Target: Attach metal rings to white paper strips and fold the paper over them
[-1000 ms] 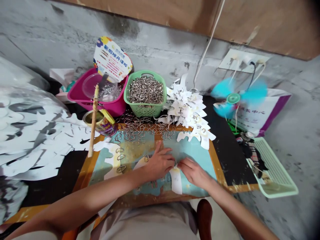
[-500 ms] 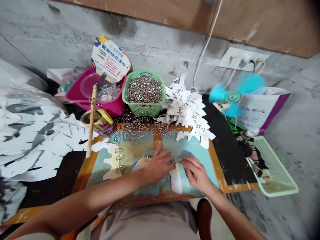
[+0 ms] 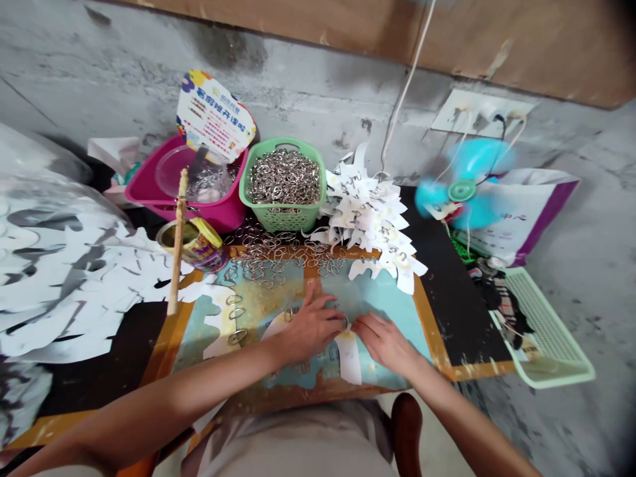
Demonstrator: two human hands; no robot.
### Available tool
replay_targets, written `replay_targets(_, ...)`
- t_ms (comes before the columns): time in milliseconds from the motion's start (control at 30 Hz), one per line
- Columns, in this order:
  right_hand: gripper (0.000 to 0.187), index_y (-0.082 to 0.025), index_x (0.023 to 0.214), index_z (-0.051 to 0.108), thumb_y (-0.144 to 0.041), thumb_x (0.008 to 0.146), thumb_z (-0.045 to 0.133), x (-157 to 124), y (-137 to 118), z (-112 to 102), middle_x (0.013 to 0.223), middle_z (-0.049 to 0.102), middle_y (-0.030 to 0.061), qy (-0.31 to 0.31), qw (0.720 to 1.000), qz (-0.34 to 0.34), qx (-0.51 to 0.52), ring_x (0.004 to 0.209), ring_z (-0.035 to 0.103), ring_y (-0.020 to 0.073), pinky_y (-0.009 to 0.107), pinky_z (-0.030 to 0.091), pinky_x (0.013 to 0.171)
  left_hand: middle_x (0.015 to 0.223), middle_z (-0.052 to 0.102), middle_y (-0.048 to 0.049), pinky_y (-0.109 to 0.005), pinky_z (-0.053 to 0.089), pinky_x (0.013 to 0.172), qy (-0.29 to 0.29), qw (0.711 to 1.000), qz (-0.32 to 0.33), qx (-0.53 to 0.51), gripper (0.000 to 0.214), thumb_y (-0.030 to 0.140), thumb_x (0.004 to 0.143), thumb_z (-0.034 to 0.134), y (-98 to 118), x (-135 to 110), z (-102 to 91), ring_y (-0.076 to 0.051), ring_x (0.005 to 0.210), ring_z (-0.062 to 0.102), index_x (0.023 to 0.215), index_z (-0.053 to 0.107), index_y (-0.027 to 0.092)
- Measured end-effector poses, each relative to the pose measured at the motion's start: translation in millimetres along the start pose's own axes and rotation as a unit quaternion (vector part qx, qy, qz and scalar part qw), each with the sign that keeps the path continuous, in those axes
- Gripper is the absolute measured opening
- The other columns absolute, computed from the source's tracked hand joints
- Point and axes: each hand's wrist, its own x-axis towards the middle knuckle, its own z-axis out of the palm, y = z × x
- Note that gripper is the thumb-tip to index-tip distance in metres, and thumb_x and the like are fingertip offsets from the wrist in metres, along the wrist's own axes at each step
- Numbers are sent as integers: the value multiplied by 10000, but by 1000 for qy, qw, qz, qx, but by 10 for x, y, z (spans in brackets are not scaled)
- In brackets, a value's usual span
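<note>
White paper cutout (image 3: pixel 349 361) is pinched at a metal ring (image 3: pixel 346 323) between left hand (image 3: pixel 311 326) and right hand (image 3: pixel 383 343); stacked cutouts (image 3: pixel 368 215) lie far, green plastic basket (image 3: pixel 283 220) remains full.

This was a bare, makeshift piecework workshop. A rough grey concrete wall (image 3: pixel 308 99), stained and patched, rose behind a low bench with a scuffed black top (image 3: pixel 457 298), beneath a brown plywood panel (image 3: pixel 521 46). Cords hung from a white wall socket plate (image 3: pixel 477 112) beside a small turquoise electric fan (image 3: pixel 462 191). A green plastic basket of silver metal rings (image 3: pixel 283 182) and a stack of white paper cut-outs (image 3: pixel 368 212) crowded the bench, above a grey concrete floor (image 3: pixel 586 318).
</note>
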Motion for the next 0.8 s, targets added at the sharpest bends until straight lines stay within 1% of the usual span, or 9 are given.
replay_targets(100,265,-137,1098,657,-118,1000,411,-46,6,25,980,680,129,18,1000,-12,-19,860,621,239,377,558,748,979,732,10,-644,68,1193,-8,1000,8,23,102,209,920,638,22,18,-34,-255,1222,506,913,724,264)
replay_targets(167,273,-138,1108,660,-126,1005,407,-65,6,44,981,682,132,27,999,-19,-19,837,618,237,374,558,725,967,724,-1,-640,79,1194,-11,999,12,33,108,188,918,635,38,24,-45,-249,1215,505,932,717,256)
replay_targets(300,297,-154,1142,662,-156,1017,392,-74,9,48,989,680,136,35,999,-21,-3,816,609,232,364,553,696,1009,705,-4,-665,77,1183,-12,999,26,44,191,162,922,619,56,10,-32,-264,1212,497,1043,703,282)
replay_targets(367,288,-161,1147,660,-158,1011,406,-68,9,24,990,677,131,31,999,-16,5,818,605,231,368,554,710,1025,696,-5,-687,62,1174,-8,998,36,54,206,155,917,622,55,-5,-16,-281,1212,490,1045,705,293)
replay_targets(467,299,-178,1168,647,-119,969,431,-64,-7,-32,1027,663,122,23,998,1,54,861,600,237,380,556,739,1029,687,-17,-701,52,1169,-5,996,49,73,195,151,920,615,48,-20,-5,-293,1221,476,1034,705,280)
replay_targets(567,359,-194,1174,618,-70,901,421,-78,-51,-66,1116,643,123,68,989,31,131,946,607,243,409,548,807,1027,682,-21,-709,44,1167,-13,995,53,82,204,133,916,612,48,-21,-15,-294,1238,463,1033,698,276)
replay_targets(633,395,-204,1201,584,-58,881,403,-98,-85,-56,1161,649,120,94,983,42,154,975,625,244,431,538,839,1025,681,-24,-714,41,1164,-18,995,51,82,208,124,913,613,53,-17,-19,-292,1244,462,1028,696,276)
replay_targets(700,434,-211,1264,538,-63,879,403,-122,-110,-26,1134,679,107,86,983,48,153,923,644,241,423,541,803,1032,682,-28,-714,45,1162,-21,995,49,84,223,130,914,614,61,-14,-14,-292,1247,463,1060,689,281)
replay_targets(800,442,-200,1311,492,-82,891,424,-149,-123,21,1001,715,89,55,988,53,133,794,639,239,401,542,724,1044,686,-34,-704,44,1166,-21,995,48,84,239,143,914,611,75,-14,-10,-301,1249,467,1099,678,277)
